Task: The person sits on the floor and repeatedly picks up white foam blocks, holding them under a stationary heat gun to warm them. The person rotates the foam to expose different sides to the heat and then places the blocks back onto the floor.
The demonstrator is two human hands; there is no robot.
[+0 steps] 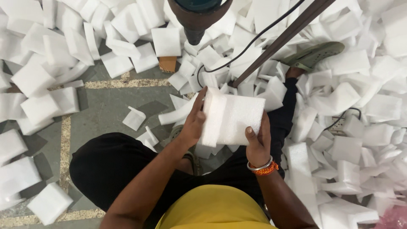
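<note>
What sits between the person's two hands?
In the head view, a white rectangular foam block fills the gap: the left hand grips its left edge, the right hand its lower right corner.

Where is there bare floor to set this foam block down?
Bare grey floor lies ahead of the left knee, bordered by the foam pile at far left and the small folded foam piece. The right side is crowded with foam pieces. Both hands, left and right, hold the foam block.
</note>
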